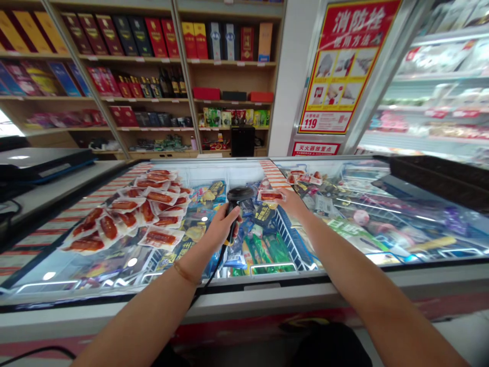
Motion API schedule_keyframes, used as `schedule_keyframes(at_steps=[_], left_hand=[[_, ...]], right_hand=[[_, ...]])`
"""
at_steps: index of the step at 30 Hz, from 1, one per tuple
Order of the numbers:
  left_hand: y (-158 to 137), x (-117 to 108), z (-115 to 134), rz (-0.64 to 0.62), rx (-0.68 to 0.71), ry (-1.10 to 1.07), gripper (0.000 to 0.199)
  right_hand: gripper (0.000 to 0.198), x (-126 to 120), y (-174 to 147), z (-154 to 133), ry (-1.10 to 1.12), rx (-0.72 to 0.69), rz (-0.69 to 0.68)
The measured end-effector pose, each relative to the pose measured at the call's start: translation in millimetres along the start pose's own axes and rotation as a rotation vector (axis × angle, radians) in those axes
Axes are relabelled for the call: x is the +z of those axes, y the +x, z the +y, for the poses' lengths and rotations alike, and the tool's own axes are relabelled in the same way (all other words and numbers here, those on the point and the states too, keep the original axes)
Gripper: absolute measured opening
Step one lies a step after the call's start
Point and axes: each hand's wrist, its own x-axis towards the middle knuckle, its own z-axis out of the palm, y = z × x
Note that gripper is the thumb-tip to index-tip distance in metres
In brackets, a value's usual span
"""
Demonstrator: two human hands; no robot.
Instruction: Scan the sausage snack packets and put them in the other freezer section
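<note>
My left hand (224, 224) is wrapped round the handle of a black barcode scanner (240, 193), its head raised and its cord running down toward me. Between the fingers of my right hand (292, 201) is a vacuum-packed sausage (271, 195), just right of the scanner head. On the freezer's glass lid to the left lies a heap of similar sausage packs (158, 197), red-brown in clear wrapping. A few more packs (303, 177) rest on the glass beyond my right hand.
A chest freezer (267, 286) with a glass top spans the view, bagged frozen goods in wire baskets (292, 244) beneath. Orange-striped strips (275, 176) run along the glass. A dark tray (439, 181) sits at right, a dark flat device (42, 158) at left. Stocked shelves (229, 63) stand behind.
</note>
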Motion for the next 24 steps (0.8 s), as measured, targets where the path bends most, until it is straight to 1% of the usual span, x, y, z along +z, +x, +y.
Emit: schedule_keyframes(at_steps=[3,7,11,16,24], left_hand=[[-3,0,3,-0.014,-0.004,0.016,0.054],[-6,2,6,-0.050,-0.008,0.033,0.052],[-7,4,7,-0.082,-0.004,0.037,0.052],[-8,5,8,-0.110,0.008,0.035,0.049],[-7,4,6,-0.132,0.038,0.048,0.046]], right_hand=[[0.044,0,-1,-5,0.115,0.046,0.162],[0.044,-4,-3,-14,0.207,0.056,0.239],[0.041,-6,-5,-24,0.243,0.032,0.286],[0.042,-5,-7,-30,0.248,-0.021,0.299],[0.044,-8,-9,-34,0.269,-0.023,0.307]])
